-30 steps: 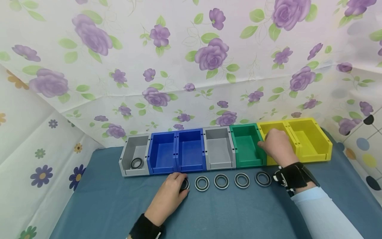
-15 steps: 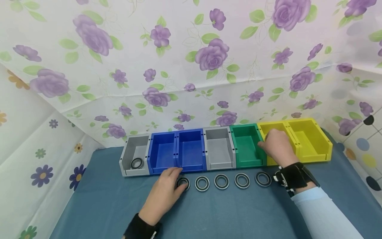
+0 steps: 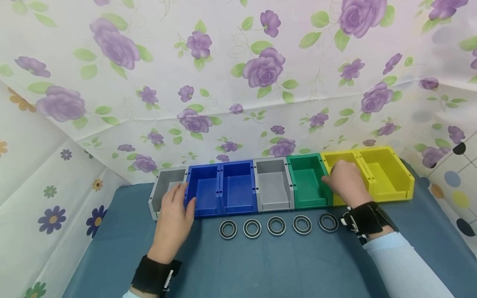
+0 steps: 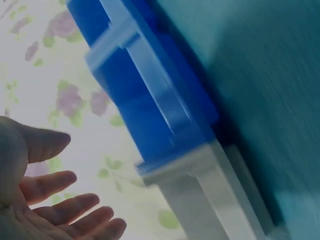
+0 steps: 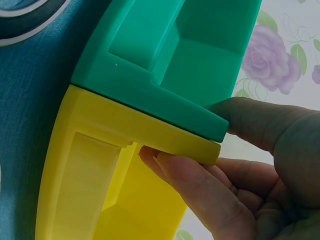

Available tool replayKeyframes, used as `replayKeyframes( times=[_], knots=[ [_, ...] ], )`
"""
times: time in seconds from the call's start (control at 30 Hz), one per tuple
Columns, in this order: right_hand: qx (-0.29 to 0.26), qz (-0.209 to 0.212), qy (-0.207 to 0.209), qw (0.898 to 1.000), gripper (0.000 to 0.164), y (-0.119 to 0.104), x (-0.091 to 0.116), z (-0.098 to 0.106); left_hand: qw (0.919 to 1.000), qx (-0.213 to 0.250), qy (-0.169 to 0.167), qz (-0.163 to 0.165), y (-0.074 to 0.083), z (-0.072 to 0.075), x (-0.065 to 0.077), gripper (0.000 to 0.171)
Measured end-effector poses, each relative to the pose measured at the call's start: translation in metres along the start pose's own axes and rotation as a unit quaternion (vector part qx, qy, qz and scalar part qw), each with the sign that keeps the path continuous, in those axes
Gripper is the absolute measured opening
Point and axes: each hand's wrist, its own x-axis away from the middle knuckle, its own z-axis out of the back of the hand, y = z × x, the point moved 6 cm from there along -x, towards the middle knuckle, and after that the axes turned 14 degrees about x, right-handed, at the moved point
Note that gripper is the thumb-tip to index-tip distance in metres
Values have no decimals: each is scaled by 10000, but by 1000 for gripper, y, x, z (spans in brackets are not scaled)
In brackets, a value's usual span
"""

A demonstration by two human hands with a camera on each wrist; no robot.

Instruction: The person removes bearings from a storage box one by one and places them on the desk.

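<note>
My left hand is over the front of the leftmost grey bin, hiding whatever lies in its lower part. In the left wrist view its fingers are spread and hold nothing. With my right hand I pinch the adjoining side walls of the green bin and the left yellow bin. The right wrist view has the thumb on the green side and fingertips inside the yellow bin. Several ball bearings lie in a row before the bins, the leftmost bearing nearest my left hand.
Two blue bins and a second grey bin stand between the hands. Another yellow bin closes the right end of the row. A flowered cloth hangs behind, and blue-green cloth covers the table.
My left hand has let go of the leftmost bearing on the table and moved left and away from me, over the grey bin. My right hand stays on the bin walls.
</note>
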Motion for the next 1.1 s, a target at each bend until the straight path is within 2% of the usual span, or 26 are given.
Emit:
replayKeyframes(
  times=[0.23, 0.53, 0.7, 0.87, 1.1],
  knots=[
    [15, 16, 30, 10000, 38, 1, -2, -1, 9992, -279, 89, 267, -34, 4, -6, 43],
    [3, 19, -53, 10000, 37, 0, -2, 0, 9955, -424, -330, 787, -73, -5, -7, 43],
    [22, 42, -78, 10000, 37, 0, -1, 0, 9917, -444, -596, 1045, -84, -10, -6, 52],
    [33, 38, -78, 10000, 37, 0, -1, 1, 9893, -533, -767, 1120, -88, -14, -10, 52],
    [9, 73, -35, 10000, 37, 0, -1, 1, 9824, -607, -1074, 1399, -96, -19, -16, 56]
  ],
)
